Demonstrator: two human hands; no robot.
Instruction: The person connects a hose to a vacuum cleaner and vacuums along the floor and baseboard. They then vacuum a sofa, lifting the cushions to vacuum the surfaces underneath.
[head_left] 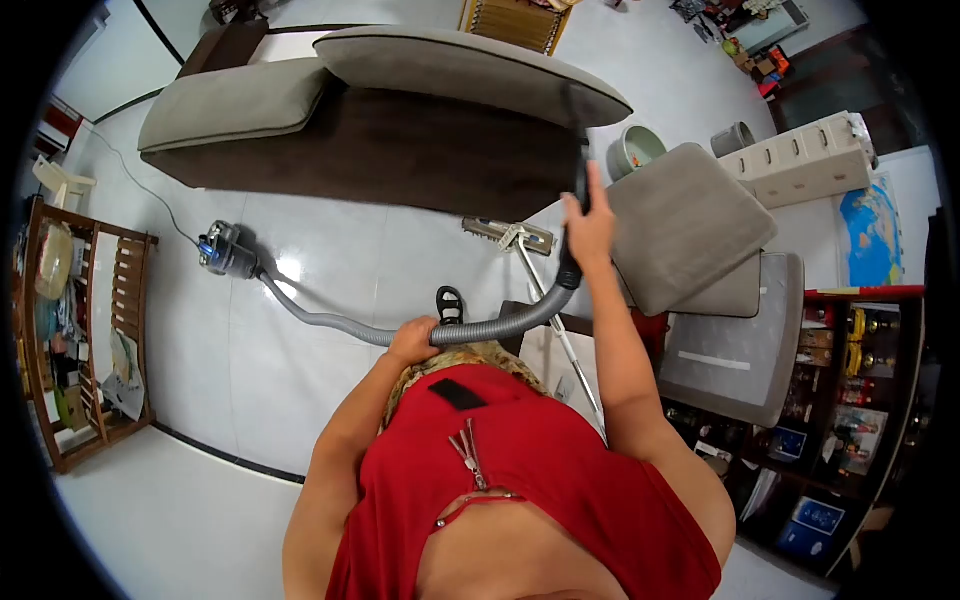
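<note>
My right hand [594, 228] is closed round the black handle [570, 270] of a vacuum cleaner hose, out in front of me beside the dark brown sofa [430, 150]. The nozzle end by the sofa's right end is blurred. Near my waist, my left hand [412, 341] grips the grey ribbed hose [490, 328]. From there the hose runs left to the vacuum cleaner body [228, 250], which rests on the white tiled floor with its cord trailing away. A flat mop [508, 236] with a pale pole lies between the sofa and my right arm.
Grey cushions [690, 230] are stacked to the right, beside a dark shelf unit [830, 430] full of small items. A green basin [638, 148], a grey bin [733, 138] and a white drawer cabinet [800, 160] stand beyond. A wooden rack [95, 330] is at left.
</note>
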